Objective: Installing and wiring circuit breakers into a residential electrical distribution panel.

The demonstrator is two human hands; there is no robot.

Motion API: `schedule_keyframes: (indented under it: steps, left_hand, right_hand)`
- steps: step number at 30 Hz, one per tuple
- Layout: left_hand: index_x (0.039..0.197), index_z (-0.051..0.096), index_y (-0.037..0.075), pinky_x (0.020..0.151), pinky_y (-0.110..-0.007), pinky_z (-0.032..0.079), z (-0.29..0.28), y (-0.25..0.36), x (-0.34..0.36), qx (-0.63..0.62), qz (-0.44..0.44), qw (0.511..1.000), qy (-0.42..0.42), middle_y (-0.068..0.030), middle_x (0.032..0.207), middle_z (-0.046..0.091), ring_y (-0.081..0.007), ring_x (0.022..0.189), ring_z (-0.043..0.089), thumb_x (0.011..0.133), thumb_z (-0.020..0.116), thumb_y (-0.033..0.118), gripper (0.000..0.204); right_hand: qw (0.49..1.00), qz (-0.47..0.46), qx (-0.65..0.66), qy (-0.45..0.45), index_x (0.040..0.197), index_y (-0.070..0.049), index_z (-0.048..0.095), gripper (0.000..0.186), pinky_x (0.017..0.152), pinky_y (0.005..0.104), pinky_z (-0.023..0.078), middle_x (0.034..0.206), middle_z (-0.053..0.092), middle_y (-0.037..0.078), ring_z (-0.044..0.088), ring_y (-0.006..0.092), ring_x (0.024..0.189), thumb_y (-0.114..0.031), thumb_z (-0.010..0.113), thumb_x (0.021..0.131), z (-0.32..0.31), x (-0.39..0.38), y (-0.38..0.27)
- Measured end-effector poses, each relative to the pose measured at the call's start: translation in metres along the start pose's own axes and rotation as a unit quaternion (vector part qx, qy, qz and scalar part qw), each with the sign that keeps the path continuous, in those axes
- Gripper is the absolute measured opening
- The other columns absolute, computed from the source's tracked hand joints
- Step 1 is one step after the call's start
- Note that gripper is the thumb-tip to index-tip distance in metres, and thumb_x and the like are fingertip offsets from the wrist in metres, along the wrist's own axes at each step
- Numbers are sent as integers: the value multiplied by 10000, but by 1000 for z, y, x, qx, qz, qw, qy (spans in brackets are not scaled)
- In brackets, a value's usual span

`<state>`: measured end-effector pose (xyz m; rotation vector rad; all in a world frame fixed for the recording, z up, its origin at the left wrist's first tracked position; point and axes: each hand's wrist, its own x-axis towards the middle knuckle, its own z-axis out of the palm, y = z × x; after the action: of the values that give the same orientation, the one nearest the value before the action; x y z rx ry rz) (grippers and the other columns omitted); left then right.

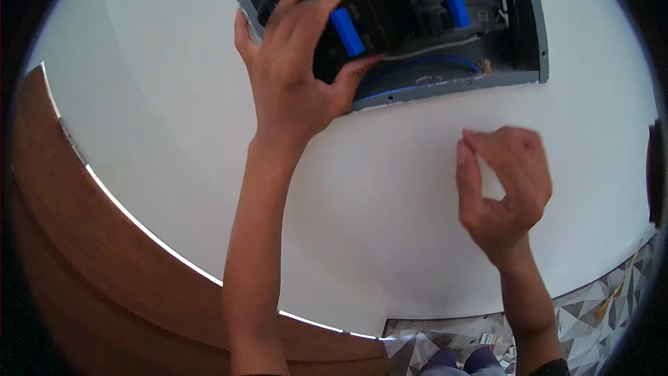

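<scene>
Grey case (445, 89): sits on the white table (376, 237), seen remotely on my feed.
Black block (383, 21): inside the case, near its front-left corner, blue tab (347, 31) on top.
Left hand (289, 69): my grip wraps the block's left end.
Right hand (511, 174): in front of the case, pinched narrow; I can't tell if anything's held.

A grey housing (534, 21) lay open on the white counter (390, 202).
Inside, toward its near left corner, sat a black module (381, 21), partly hidden, with a bright blue tab (347, 32) facing up.
</scene>
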<state>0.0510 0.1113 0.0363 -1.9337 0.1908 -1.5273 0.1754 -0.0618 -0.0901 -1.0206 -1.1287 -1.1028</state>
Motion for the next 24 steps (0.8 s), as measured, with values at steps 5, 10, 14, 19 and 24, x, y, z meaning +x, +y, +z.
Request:
schedule_keyframes:
  steps: [5, 10, 14, 19, 24]
  left_hand:
    - [1247, 581, 150, 1075, -495, 264, 4, -1, 5, 24, 35, 999, 7, -104, 1279, 599, -276, 1192, 552, 693, 836, 282, 624]
    - [1224, 599, 139, 1047, -432, 317, -3, -3, -4, 3, 19, 1000, 3, -104, 1226, 632, -280, 1184, 558, 703, 831, 277, 587]
    - [1229, 594, 135, 1051, -443, 306, -2, 6, -1, 9, 10, 1000, 4, -107, 1249, 620, -282, 1190, 556, 701, 831, 267, 593]
    - [1232, 585, 123, 1087, -507, 236, -9, 6, 4, 17, 6, 1000, -13, -122, 1264, 601, -288, 1215, 539, 683, 826, 247, 613]
    - [1208, 596, 180, 1073, -654, 142, -4, 1, 3, -21, -24, 999, -10, -4, 1136, 639, -242, 1241, 521, 629, 860, 247, 640]
  right_hand:
    - [996, -57, -64, 3, 896, -33, 703, 201, 716, 316, 457, 853, 674, 73, 569, 229, 839, 42, 705, 710, -4, 3, 23]
    - [993, -99, -61, -9, 967, -20, 700, 222, 796, 348, 474, 955, 669, 117, 575, 247, 949, 45, 680, 755, 1, -1, 33]
    - [994, -97, -35, 24, 878, -34, 698, 224, 686, 332, 478, 849, 655, 74, 580, 238, 793, 44, 714, 669, 5, -5, 30]
    - [980, 126, 145, -54, 988, 32, 678, 176, 517, 231, 484, 721, 660, 102, 612, 116, 575, -26, 700, 824, 9, -5, 3]
    - [893, 289, 322, -127, 1217, 74, 587, 322, 424, 195, 400, 726, 675, 113, 506, 65, 466, -120, 564, 960, 24, 13, -23]
